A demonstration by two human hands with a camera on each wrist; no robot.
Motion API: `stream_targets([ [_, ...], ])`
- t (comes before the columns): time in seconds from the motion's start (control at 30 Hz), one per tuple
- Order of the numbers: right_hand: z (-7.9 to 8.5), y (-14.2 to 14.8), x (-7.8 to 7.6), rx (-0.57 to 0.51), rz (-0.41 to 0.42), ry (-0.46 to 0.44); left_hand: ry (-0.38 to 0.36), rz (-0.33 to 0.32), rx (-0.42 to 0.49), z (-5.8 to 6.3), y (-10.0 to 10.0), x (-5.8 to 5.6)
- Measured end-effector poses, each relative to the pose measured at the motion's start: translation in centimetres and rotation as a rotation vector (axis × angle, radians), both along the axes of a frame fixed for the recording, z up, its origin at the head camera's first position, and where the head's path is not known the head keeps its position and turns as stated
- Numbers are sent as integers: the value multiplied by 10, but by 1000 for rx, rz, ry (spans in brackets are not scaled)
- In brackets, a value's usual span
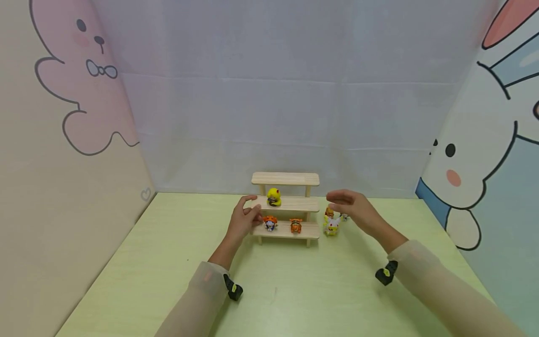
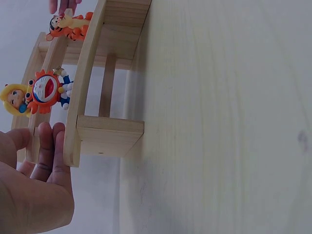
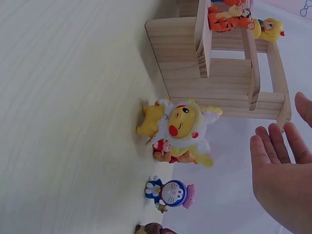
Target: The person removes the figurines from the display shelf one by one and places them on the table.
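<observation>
A three-tier wooden display shelf (image 1: 294, 204) stands on the table. My left hand (image 1: 244, 217) grips the left end of its middle tier, thumb and fingers on either side of the board (image 2: 34, 146). A yellow-hooded figurine (image 1: 273, 197) sits on that tier. Below it, on the lowest tier, are a cat figurine in an orange crab hood (image 1: 270, 223) and an orange tiger figurine (image 1: 296, 225). My right hand (image 1: 353, 209), fingers extended and holding nothing, is raised to the right of the shelf, by a yellow figurine in a white hood (image 3: 180, 124).
More figurines stand right of the shelf: a blue cat figurine (image 3: 170, 192), a brown one (image 3: 155, 229) and another partly hidden behind the white-hooded one. A white cloth (image 1: 294, 93) hangs behind the table, and printed panels (image 1: 476, 154) flank it.
</observation>
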State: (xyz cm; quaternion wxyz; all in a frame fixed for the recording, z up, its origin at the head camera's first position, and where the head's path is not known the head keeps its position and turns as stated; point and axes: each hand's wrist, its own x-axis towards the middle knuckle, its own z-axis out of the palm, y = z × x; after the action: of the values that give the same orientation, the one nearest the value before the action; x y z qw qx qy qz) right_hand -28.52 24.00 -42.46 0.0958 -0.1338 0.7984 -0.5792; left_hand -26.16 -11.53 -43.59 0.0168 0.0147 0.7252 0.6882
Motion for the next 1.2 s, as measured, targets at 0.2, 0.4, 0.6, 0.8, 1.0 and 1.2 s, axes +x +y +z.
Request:
stream_targets([
  [0.2,5,-12,0,-13,5,31,2,1,0,0,0,0],
  [0.4,9,-28,0,-19,23,25,4,-5,3,-2,1,0],
  [0.6,13,-47,0,-43,51,12,6,-6,4,-2,1,1],
  [0.8,15,-68,-3,-59,91,5,-1,-4,12,-3,1,-1],
  [1.0,13,-85,-9,-93,103,-11,-6,-9,20,-4,0,-2],
  [1.2,10,-100,-18,-112,133,-13,-4,-15,21,-5,-1,-3],
])
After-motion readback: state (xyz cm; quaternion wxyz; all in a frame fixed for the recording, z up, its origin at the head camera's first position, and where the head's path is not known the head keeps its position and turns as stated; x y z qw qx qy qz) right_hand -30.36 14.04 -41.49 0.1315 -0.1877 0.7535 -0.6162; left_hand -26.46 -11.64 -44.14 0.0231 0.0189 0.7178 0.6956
